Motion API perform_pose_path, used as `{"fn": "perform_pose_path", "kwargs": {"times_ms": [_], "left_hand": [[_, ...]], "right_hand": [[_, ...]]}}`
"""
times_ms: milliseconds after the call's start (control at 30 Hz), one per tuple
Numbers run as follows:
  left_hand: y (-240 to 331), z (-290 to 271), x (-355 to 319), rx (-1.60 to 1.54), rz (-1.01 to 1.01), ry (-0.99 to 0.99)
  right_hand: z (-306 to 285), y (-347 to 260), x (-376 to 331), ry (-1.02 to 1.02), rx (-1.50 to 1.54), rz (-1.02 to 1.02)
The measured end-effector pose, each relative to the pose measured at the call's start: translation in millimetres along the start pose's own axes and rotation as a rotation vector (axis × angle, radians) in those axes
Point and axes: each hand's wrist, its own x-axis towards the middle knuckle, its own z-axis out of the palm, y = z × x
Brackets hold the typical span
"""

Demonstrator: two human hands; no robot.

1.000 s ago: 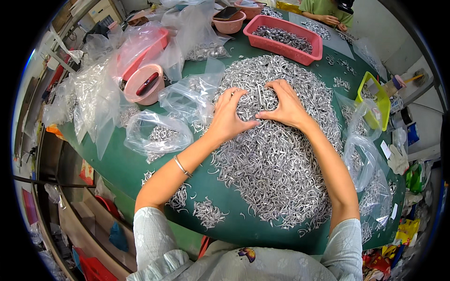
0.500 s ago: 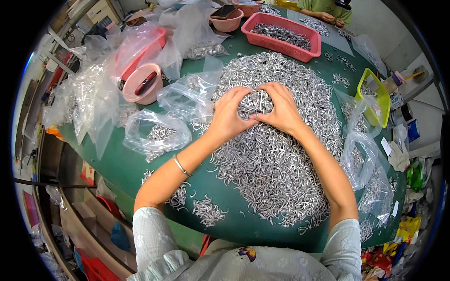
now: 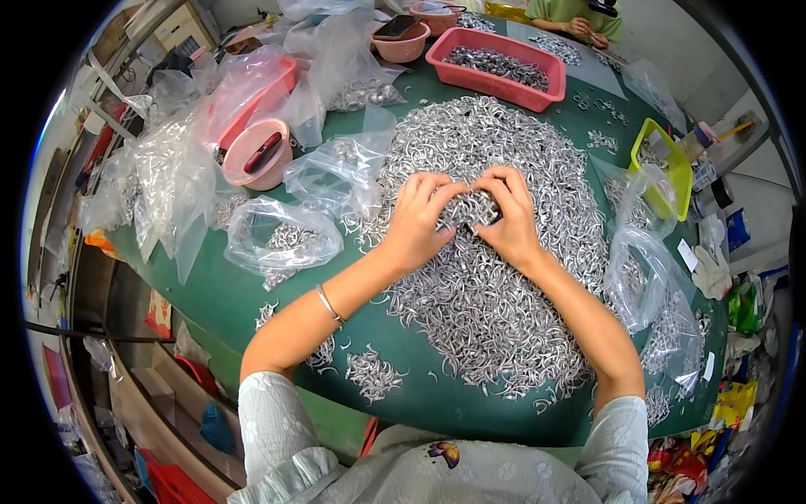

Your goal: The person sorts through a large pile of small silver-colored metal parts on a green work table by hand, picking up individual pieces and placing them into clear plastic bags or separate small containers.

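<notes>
Both hands pinch one bunch of small metal hooks over the big heap on the green desk.

Left hand (image 3: 417,220) and right hand (image 3: 506,220) meet fingertip to fingertip, fingers curled and clenched around a bunch of hooks (image 3: 467,210), wrists resting on the heap (image 3: 483,277). Beyond the hands: one red tray (image 3: 495,59) of parts, two pink bowls (image 3: 256,153). Right of them one yellow-green basket (image 3: 663,168); to the left several clear bags (image 3: 281,238), too many to count. One bracelet (image 3: 329,304) on the left wrist.
</notes>
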Motion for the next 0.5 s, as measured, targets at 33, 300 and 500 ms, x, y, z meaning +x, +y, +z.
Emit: {"fn": "perform_pose_path", "kwargs": {"times_ms": [33, 300, 500], "left_hand": [[3.3, 2.9, -0.6, -0.022, 0.034, 0.028], [40.9, 24.1, -11.5, -0.128, 0.199, -0.035], [76.5, 20.8, -0.9, -0.467, 0.005, -0.190]], "right_hand": [[-0.5, -1.2, -4.6, 0.019, 0.028, 0.004], [-35.3, -6.2, -52.9, 0.047, 0.031, -0.013], [-79.0, -18.1, -87.5, -0.050, 0.265, 0.283]]}}
